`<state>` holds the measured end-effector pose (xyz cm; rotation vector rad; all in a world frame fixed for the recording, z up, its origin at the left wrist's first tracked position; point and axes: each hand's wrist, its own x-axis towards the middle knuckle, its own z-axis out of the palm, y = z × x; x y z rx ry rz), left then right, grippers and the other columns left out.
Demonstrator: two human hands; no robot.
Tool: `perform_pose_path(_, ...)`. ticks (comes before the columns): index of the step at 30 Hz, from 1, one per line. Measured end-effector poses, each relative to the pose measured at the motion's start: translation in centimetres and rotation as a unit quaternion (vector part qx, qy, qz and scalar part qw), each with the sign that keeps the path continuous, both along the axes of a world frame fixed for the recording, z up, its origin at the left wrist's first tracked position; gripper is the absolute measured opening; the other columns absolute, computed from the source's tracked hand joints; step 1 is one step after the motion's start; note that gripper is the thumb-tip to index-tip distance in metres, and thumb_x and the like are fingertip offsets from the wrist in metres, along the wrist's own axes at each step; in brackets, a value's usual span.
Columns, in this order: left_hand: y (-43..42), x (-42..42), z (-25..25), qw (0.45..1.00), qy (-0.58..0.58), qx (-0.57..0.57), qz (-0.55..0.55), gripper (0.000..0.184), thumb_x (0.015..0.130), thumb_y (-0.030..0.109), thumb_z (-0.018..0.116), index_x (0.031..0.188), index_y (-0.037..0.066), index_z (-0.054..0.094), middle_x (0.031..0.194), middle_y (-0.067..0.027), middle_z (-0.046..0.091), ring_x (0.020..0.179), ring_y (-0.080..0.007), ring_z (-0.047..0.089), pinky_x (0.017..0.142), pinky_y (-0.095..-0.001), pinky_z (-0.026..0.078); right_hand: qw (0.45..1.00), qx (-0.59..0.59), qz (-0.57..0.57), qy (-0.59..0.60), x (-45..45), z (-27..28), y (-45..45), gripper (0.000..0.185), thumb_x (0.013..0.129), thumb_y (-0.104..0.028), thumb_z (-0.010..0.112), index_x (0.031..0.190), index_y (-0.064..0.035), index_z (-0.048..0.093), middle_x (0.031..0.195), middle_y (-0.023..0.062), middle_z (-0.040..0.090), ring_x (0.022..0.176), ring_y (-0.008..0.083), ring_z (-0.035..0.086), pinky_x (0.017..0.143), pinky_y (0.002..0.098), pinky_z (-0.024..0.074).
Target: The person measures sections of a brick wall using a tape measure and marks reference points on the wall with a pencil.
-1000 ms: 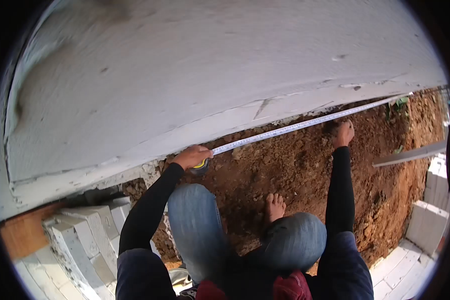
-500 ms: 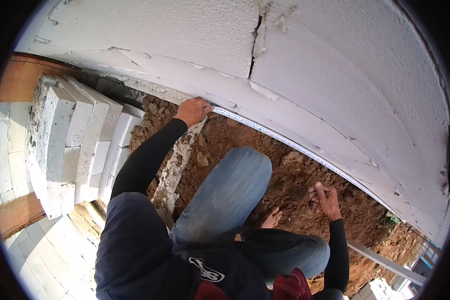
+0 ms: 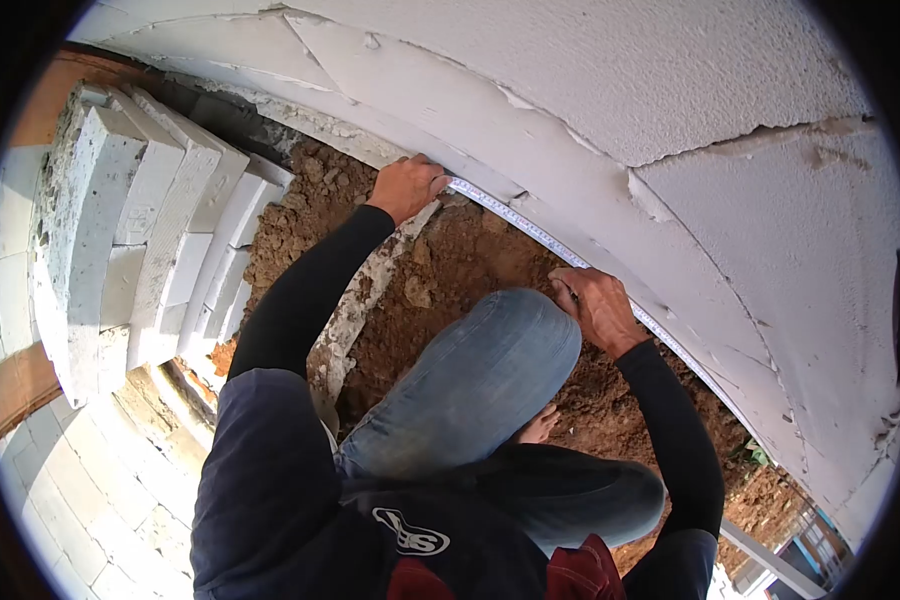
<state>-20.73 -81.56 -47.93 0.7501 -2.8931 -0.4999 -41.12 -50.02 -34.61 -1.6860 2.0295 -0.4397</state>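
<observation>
A white measuring tape [image 3: 520, 223] stretches along the foot of the pale block wall [image 3: 610, 180], running off toward the lower right. My left hand [image 3: 408, 188] pinches its near end against the wall's lower edge. Farther along, my right hand [image 3: 602, 308] is closed at the tape, with thumb and fingers bent together and the tape passing behind the hand. The tips of the right fingers are partly hidden. Beneath both hands lies reddish-brown soil [image 3: 470, 250].
Pale blocks [image 3: 155, 230] stand stacked at the left. A rough concrete strip [image 3: 355, 300] crosses the soil beside my bent knee [image 3: 470, 380]. A light-coloured bar [image 3: 775, 560] lies at the lower right, and paving [image 3: 90, 490] spreads at the lower left.
My right hand has moved up and left from above the soil to the tape. My left hand stays at the tape's end, while the camera view has shifted.
</observation>
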Motion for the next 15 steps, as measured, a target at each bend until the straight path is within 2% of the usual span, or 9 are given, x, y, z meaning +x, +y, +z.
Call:
perform_pose_path(3, -0.3, 0.5, -0.2, 0.999, 0.025, -0.024, -0.023, 0.029, 0.099, 0.037, 0.063, 0.102, 0.010, 0.076, 0.106, -0.0119, 0.071, 0.092, -0.0339, 0.070, 0.081, -0.0449, 0.057, 1.000, -0.013, 0.006, 0.017, 0.9, -2.0, -1.8, 0.022, 0.093, -0.012, 0.065, 0.114, -0.0050, 0.068, 0.090, 0.0191, 0.072, 0.081, 0.0378, 0.070, 0.074, 0.0474, 0.0566)
perform_pose_path(6, -0.8, 1.2, -0.2, 1.000, 0.020, -0.018, 0.002, 0.029, 0.099, 0.037, 0.064, 0.102, 0.011, 0.075, 0.105, -0.0117, 0.070, 0.092, -0.0336, 0.070, 0.081, -0.0440, 0.057, 0.999, 0.004, -0.016, 0.036, 1.8, -2.0, -2.9, 0.025, 0.092, -0.012, 0.065, 0.117, -0.0078, 0.067, 0.086, 0.0174, 0.072, 0.079, 0.0359, 0.070, 0.073, 0.0462, 0.0564)
perform_pose_path(12, -2.4, 2.3, -0.5, 0.998, 0.030, -0.014, 0.045, 0.029, 0.098, 0.038, 0.065, 0.099, 0.011, 0.077, 0.098, -0.0112, 0.068, 0.091, -0.0337, 0.070, 0.078, -0.0444, 0.058, 0.997, -0.050, -0.003, 0.052, 2.8, -4.2, -4.4, 0.022, 0.091, -0.015, 0.066, 0.113, -0.0112, 0.069, 0.082, 0.0143, 0.072, 0.076, 0.0324, 0.070, 0.072, 0.0450, 0.0564)
perform_pose_path(15, -2.8, 2.1, -0.7, 0.997, 0.043, -0.023, 0.053, 0.028, 0.097, 0.037, 0.067, 0.099, 0.012, 0.077, 0.099, -0.0108, 0.067, 0.090, -0.0336, 0.070, 0.076, -0.0444, 0.058, 0.996, -0.071, 0.009, 0.043, 3.0, -4.1, -5.5, 0.023, 0.090, -0.011, 0.067, 0.114, -0.0089, 0.068, 0.085, 0.0171, 0.072, 0.077, 0.0356, 0.069, 0.072, 0.0453, 0.0557)
